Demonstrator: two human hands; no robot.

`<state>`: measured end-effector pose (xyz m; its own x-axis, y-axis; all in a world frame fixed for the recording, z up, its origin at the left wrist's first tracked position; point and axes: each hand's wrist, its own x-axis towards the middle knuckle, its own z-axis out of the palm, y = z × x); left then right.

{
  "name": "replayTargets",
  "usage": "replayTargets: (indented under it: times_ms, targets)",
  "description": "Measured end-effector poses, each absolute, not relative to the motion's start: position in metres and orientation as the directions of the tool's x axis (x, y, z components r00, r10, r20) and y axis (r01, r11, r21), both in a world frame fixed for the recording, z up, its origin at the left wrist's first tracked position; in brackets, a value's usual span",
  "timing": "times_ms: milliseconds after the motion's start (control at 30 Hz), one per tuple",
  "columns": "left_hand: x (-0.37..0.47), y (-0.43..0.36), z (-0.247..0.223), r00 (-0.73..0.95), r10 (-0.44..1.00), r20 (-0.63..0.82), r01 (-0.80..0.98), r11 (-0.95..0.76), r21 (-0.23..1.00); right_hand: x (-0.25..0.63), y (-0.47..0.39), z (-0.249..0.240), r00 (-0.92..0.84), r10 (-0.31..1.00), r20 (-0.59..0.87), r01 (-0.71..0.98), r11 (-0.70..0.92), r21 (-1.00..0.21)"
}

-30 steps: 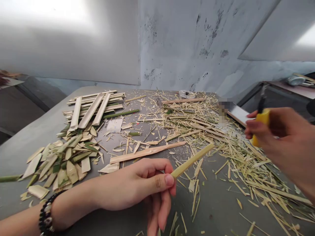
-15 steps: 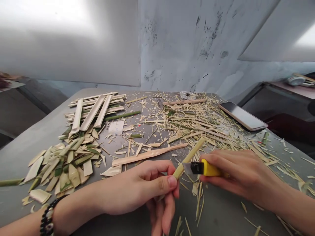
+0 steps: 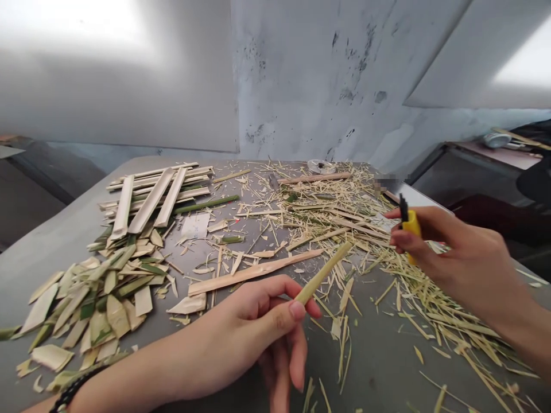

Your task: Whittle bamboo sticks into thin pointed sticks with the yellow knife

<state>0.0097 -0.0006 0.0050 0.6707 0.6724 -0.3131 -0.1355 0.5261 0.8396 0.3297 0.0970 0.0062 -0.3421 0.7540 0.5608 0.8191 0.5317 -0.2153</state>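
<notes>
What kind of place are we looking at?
Probably a small craft workshop or bamboo-carving corner: strips stacked on a grey table, shavings strewn across it, and a yellow cutter in the right hand.

Legible text, labels, brands, numbers or signs: none that I can read, the white paper slip (image 3: 194,227) on the bench (image 3: 64,235) bearing only faint bluish marks, too small and blurred for me to decipher.
</notes>
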Motion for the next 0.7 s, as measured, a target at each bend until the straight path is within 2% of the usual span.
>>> replayTargets:
  times_ms: [100,167,200,233,300,367,433,533,700]
  targets:
    - [0.017,-0.005,0.006,0.531,0.776,-0.340,-0.101,0.456,0.884,0.313,0.081,0.004,-0.529,0.651,0.544,0.683,0.708,-0.183]
    - [0.018,-0.008,0.009,0.350,0.891,-0.290,0.094,0.274,0.957,0.303,0.071,0.003,-0.622,0.584,0.521,0.583,0.790,-0.189]
    - [0.018,-0.008,0.011,0.279,0.938,-0.205,0.256,0.133,0.958,0.298,0.067,0.002,-0.658,0.549,0.516,0.536,0.822,-0.192]
    - [0.015,-0.008,0.013,0.244,0.966,-0.089,0.433,-0.027,0.901,0.294,0.063,0.001,-0.683,0.517,0.516,0.497,0.847,-0.191]
    - [0.008,-0.007,0.014,0.268,0.947,0.176,0.704,-0.318,0.635,0.287,0.058,-0.001,-0.716,0.476,0.510,0.445,0.875,-0.191]
    - [0.000,-0.005,0.013,0.348,0.861,0.370,0.816,-0.472,0.333,0.281,0.055,-0.003,-0.732,0.463,0.500,0.429,0.883,-0.190]
    - [-0.006,-0.005,0.011,0.433,0.774,0.463,0.832,-0.540,0.124,0.277,0.053,-0.004,-0.734,0.477,0.484,0.439,0.877,-0.198]
    - [-0.008,-0.007,0.012,0.523,0.700,0.487,0.810,-0.586,-0.027,0.274,0.051,-0.007,-0.732,0.487,0.477,0.444,0.872,-0.207]
    - [0.000,-0.012,0.021,0.596,0.651,0.470,0.784,-0.599,-0.165,0.276,0.053,-0.013,-0.709,0.536,0.459,0.482,0.843,-0.239]
